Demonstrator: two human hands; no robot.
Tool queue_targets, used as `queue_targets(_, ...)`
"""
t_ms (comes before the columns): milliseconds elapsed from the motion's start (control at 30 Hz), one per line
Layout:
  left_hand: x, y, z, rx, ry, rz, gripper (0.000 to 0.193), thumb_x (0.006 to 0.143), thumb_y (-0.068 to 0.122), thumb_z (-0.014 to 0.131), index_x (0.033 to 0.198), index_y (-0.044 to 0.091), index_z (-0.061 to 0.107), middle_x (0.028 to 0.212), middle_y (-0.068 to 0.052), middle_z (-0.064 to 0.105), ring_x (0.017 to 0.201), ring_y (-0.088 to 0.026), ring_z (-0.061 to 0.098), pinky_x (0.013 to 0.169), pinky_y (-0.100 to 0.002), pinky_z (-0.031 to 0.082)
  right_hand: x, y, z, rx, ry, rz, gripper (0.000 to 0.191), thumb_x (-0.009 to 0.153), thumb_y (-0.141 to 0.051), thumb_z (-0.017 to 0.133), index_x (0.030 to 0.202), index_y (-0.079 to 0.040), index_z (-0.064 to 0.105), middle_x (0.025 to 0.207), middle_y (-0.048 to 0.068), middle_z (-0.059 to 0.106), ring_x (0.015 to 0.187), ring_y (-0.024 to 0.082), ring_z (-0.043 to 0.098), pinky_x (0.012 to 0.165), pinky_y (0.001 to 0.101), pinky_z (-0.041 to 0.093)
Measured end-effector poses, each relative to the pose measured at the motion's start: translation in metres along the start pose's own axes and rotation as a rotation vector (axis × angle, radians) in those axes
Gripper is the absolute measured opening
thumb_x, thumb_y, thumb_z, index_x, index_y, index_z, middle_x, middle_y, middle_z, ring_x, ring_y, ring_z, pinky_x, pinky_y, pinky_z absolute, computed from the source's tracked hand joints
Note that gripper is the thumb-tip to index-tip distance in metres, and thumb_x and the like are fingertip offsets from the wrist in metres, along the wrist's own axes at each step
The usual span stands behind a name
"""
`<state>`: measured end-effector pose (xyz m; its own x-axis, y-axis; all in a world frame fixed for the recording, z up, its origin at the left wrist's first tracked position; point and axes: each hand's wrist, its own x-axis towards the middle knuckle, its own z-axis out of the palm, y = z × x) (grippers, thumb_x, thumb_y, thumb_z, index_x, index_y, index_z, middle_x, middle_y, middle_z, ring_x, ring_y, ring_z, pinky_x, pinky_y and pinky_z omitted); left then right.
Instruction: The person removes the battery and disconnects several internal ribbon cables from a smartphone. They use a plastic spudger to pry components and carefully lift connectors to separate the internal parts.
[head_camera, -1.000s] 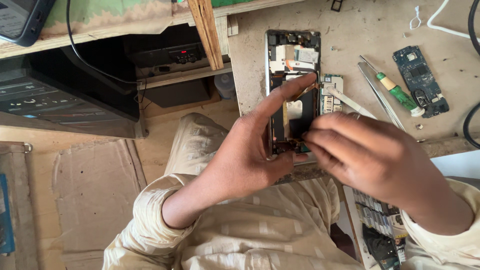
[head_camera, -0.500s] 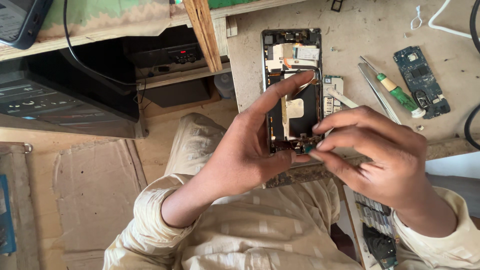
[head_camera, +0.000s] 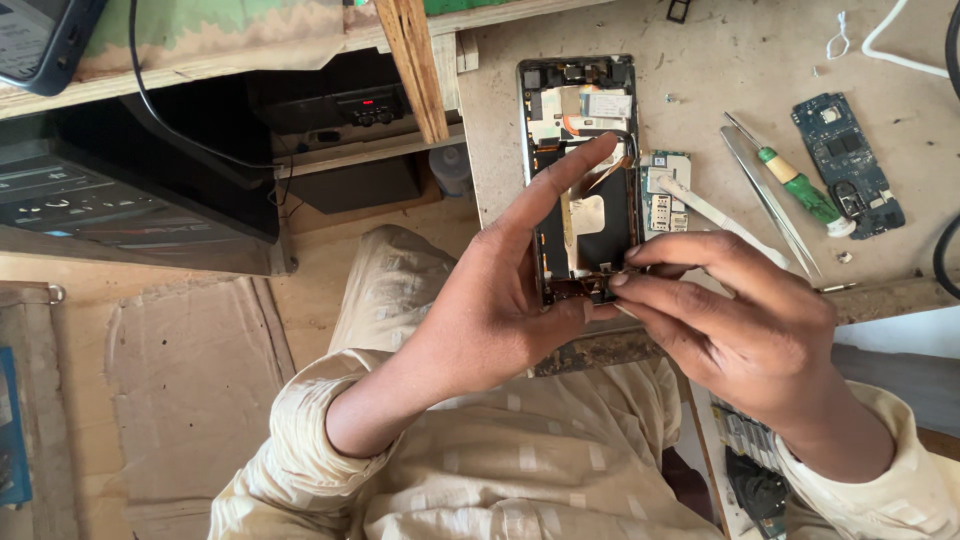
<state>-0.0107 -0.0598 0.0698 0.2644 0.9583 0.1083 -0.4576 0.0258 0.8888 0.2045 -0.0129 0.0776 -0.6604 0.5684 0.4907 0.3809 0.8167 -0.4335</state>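
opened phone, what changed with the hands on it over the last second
The right hand slid down from covering the opened phone, so its fingertips now pinch at the phone's lower edge. The left hand keeps its grip, index finger stretched across the middle. The tweezers, green screwdriver and circuit board stayed put.

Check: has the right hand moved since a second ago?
Yes. The right hand slid down and right, off the opened phone, judged against the green screwdriver.
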Motion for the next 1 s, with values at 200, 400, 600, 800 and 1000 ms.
queue_targets(200, 0.002, -0.003, 0.0, 0.067, 0.023, 0.02, 0.098, 0.083, -0.027, 0.054, 0.168, 0.005, 0.018, 0.164, -0.013, 0.035, 0.14, -0.017, 0.049, 0.114, -0.032, 0.055, 0.006, -0.004, -0.003, -0.069, -0.06, -0.055, 0.027, 0.082, -0.002, 0.083, 0.108, -0.002, 0.076, 0.109, 0.008, 0.07, 0.088, 0.02, 0.072, 0.074, 0.0326, 0.057)
queue_targets(400, 0.0, -0.006, 0.0, 0.142, 0.037, 0.033, 0.098, 0.084, -0.024, 0.059, 0.169, 0.003, 0.019, 0.166, -0.015, 0.038, 0.14, -0.014, 0.048, 0.11, -0.025, 0.05, 0.009, -0.004, -0.005, -0.052, -0.126, -0.021, 0.025, 0.08, -0.006, 0.083, 0.104, -0.003, 0.075, 0.107, 0.007, 0.07, 0.083, 0.017, 0.071, 0.073, 0.0299, 0.059)
queue_targets(600, 0.002, -0.004, 0.0, 0.291, 0.054, 0.037, 0.103, 0.081, -0.019, 0.067, 0.169, 0.004, 0.018, 0.168, -0.017, 0.038, 0.14, -0.014, 0.046, 0.108, -0.023, 0.048, 0.012, 0.006, -0.006, -0.026, -0.139, 0.002, 0.019, 0.079, 0.0, 0.081, 0.097, -0.004, 0.078, 0.099, 0.005, 0.072, 0.08, 0.016, 0.072, 0.07, 0.0293, 0.058)
queue_targets(800, 0.0, 0.0, -0.001, 0.198, 0.003, 0.058, 0.103, 0.084, -0.023, 0.06, 0.17, 0.006, 0.013, 0.175, -0.013, 0.028, 0.146, -0.014, 0.044, 0.114, -0.027, 0.05, 0.003, 0.013, 0.002, 0.144, 0.016, 0.075, 0.015, 0.087, 0.003, 0.078, 0.101, -0.001, 0.074, 0.099, 0.009, 0.072, 0.087, 0.015, 0.072, 0.069, 0.0233, 0.056)
queue_targets(1000, 0.002, -0.002, 0.0, 0.022, 0.0, -0.057, 0.103, 0.083, -0.024, 0.054, 0.17, 0.009, 0.009, 0.159, -0.012, 0.041, 0.129, -0.014, 0.056, 0.107, -0.034, 0.06, -0.016, 0.019, 0.005, 0.462, 0.07, 0.359, 0.006, 0.098, -0.001, 0.071, 0.101, 0.005, 0.071, 0.1, 0.013, 0.073, 0.079, 0.011, 0.069, 0.062, 0.0215, 0.051)
